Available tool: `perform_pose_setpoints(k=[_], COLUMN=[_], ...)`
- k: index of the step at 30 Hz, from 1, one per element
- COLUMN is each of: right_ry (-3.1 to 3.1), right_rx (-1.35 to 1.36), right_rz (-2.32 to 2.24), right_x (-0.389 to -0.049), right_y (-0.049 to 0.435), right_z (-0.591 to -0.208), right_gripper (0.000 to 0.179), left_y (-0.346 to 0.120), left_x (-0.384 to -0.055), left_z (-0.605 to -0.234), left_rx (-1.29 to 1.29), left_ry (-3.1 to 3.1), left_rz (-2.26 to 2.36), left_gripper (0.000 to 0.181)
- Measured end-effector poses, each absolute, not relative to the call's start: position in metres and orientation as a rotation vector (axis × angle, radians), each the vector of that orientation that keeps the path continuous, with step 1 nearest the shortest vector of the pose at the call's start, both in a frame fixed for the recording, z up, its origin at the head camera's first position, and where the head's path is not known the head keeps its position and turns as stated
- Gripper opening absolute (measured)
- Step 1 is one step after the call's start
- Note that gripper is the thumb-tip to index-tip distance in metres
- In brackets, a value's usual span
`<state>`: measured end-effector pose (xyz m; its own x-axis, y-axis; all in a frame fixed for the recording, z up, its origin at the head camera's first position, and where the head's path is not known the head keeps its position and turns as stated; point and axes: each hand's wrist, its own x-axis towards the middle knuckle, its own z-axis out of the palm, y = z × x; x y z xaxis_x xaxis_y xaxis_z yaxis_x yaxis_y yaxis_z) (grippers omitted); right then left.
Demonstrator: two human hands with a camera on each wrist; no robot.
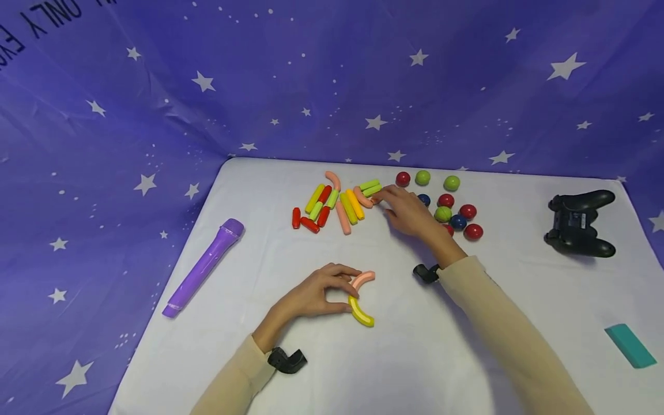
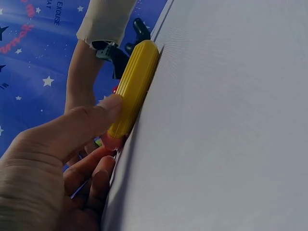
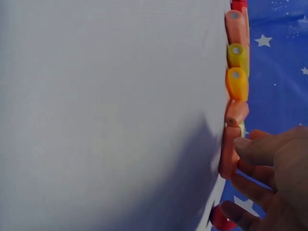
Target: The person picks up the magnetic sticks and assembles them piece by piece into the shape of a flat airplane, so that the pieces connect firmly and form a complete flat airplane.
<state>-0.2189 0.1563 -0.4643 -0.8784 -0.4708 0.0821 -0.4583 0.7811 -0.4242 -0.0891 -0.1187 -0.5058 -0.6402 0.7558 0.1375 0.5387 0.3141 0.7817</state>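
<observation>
Near the middle of the table, my left hand (image 1: pixel 321 290) holds a yellow curved magnetic stick (image 1: pixel 361 313) and a pink curved magnetic stick (image 1: pixel 365 278), which meet end to end. In the left wrist view the thumb presses the ribbed yellow stick, with the fingers by the pink one. Farther back, my right hand (image 1: pixel 407 210) reaches the right end of a group of sticks. Its thumb and fingers pinch a salmon curved magnetic stick (image 3: pixel 229 153), partly hidden in the head view. Beside it lie two light green sticks (image 1: pixel 370 184) and an orange stick (image 1: pixel 355 204).
Several red, green and blue balls (image 1: pixel 473 232) lie right of the right hand. A red stick (image 1: pixel 296 218) marks the group's left end. A purple microphone-like tube (image 1: pixel 204 268) lies left, a black game controller (image 1: pixel 578 223) far right, and a teal block (image 1: pixel 630 346) at front right.
</observation>
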Motion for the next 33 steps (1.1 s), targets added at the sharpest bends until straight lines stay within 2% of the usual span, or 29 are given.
perform_pose_setpoints(k=[17, 20, 28, 33], right_ry=[3.022, 2.985, 2.763, 2.660], right_rx=[-0.770, -0.757, -0.807, -0.846], right_rz=[-0.638, -0.726, -0.884, -0.894], right_x=[-0.209, -0.195, -0.130, -0.109], right_y=[0.156, 0.161, 0.174, 0.175], right_z=[-0.474, -0.471, -0.468, -0.473], right_gripper=[0.026, 0.026, 0.031, 0.034], left_y=[-0.121, -0.120, -0.119, -0.119], left_x=[-0.086, -0.086, -0.088, -0.088], left_z=[-0.505, -0.506, -0.504, -0.503], left_rx=[1.162, 1.154, 1.123, 1.090], left_ry=[2.325, 2.311, 2.308, 2.304], left_rz=[1.289, 1.298, 1.278, 1.277], left_gripper=[0.030, 0.030, 0.030, 0.030])
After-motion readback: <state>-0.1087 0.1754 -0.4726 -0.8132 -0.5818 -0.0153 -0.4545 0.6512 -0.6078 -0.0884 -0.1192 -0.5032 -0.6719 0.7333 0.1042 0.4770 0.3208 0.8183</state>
